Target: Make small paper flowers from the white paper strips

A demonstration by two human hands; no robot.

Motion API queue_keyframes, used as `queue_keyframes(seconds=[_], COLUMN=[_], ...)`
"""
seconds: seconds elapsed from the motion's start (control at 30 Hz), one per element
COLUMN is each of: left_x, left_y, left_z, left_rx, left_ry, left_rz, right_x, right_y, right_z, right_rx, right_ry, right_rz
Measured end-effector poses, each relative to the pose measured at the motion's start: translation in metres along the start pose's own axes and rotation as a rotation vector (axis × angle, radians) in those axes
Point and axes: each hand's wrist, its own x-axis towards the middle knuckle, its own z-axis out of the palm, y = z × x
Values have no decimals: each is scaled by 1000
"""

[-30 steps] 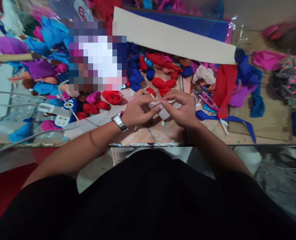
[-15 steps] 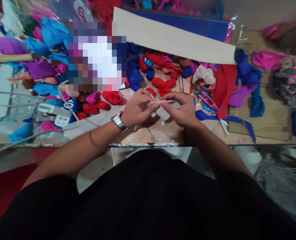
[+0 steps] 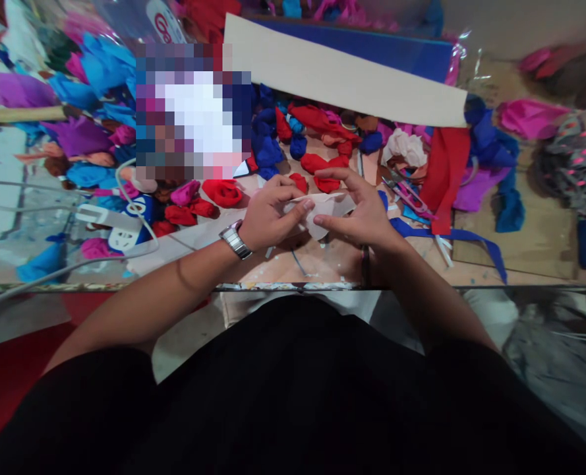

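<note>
A thin, pale piece of crepe-like paper (image 3: 321,210) is between my hands above the front of the table. My left hand (image 3: 273,214), with a metal watch on its wrist, pinches the paper's left part between thumb and fingers. My right hand (image 3: 364,212) is at the paper's right side, thumb and index finger spread apart; its lower fingers are hidden behind the paper and palm. Rolled red paper pieces (image 3: 322,173) lie just beyond the hands. A blue strip (image 3: 445,233) runs across the table right of my right hand.
A long cream strip (image 3: 342,69) lies across the back. Pink-handled scissors (image 3: 411,199) and a red strip (image 3: 448,175) are at right. Left are a white power strip (image 3: 124,234), cables and heaps of coloured paper (image 3: 82,135). A blurred bright patch covers the back left.
My right thumb and index finger have parted from the paper's middle, where they were pinching beside the left thumb. The pale paper now looks more spread. My left hand has barely moved.
</note>
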Motion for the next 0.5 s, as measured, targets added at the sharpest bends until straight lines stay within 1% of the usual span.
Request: queue_keyframes(seconds=[0.13,0.23,0.33,0.5], left_x=[0,-1,-1,0], left_y=[2,1,-2,-4], left_z=[0,0,1,1], left_rx=[-11,-22,-46,-56], left_ry=[-17,-8,10,0], left_rz=[3,2,2,-3], right_x=[3,3,3,1], right_y=[-1,-2,-3,-3], right_z=[-6,-8,-10,-12], right_rx=[7,15,-11,-37], right_ry=[-47,-80,-88,-95], right_rz=[-2,0,-4,22])
